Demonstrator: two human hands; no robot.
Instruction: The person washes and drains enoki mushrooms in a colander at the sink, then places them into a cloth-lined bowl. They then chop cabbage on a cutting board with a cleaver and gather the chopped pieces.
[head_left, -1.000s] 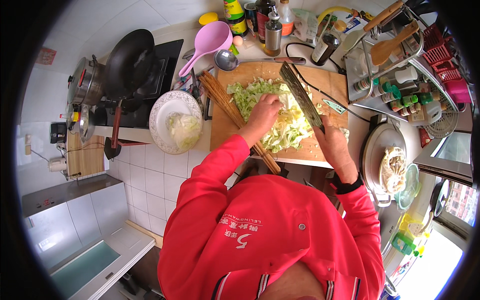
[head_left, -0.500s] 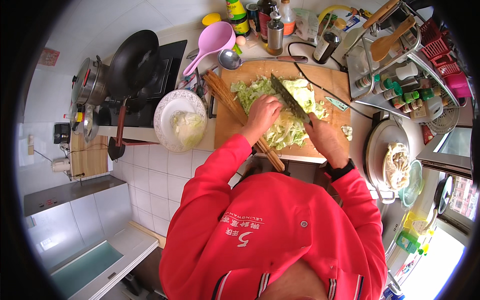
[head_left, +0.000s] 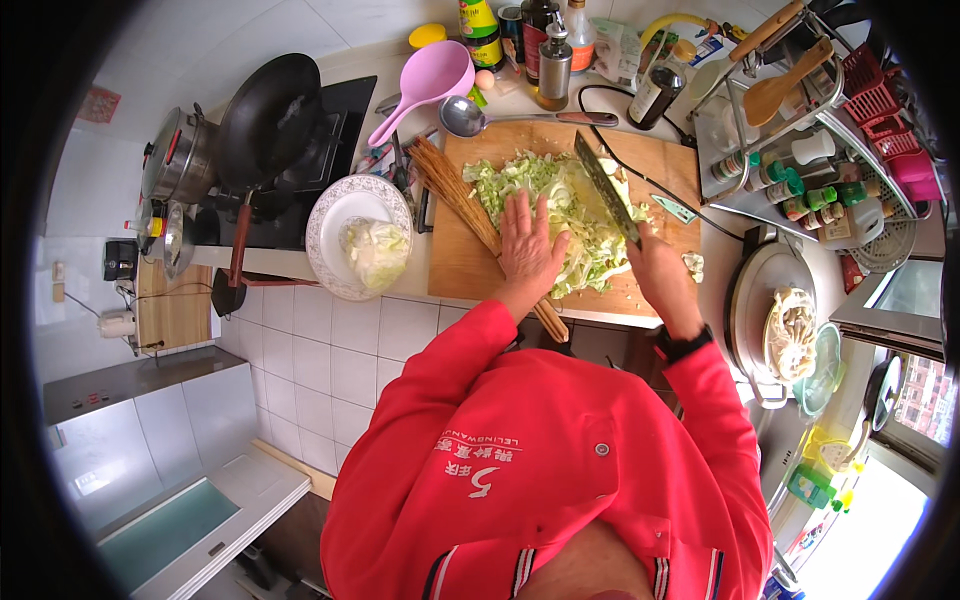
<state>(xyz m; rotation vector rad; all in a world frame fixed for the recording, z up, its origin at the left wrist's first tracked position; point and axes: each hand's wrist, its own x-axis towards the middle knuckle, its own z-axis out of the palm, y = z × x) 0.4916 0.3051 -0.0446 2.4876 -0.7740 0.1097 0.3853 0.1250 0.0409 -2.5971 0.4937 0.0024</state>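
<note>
A heap of chopped pale green cabbage covers the middle of the wooden cutting board. My left hand rests at the heap's near left side, fingers stretched out and spread. In my right hand is the handle of a kitchen knife. Its dark blade slants up and left across the right part of the cabbage. A bundle of long thin brown strands lies along the board's left side, passing under my left wrist. Left of the board, a patterned white plate holds a cabbage piece.
A ladle and pink scoop lie behind the board. A black wok sits on the stove at left. Bottles and a spice rack stand at the back and right. A round appliance carries mushrooms.
My left hand has opened from a curled hold on the cabbage and come nearer. The knife and my right hand have shifted right, away from the left fingers.
</note>
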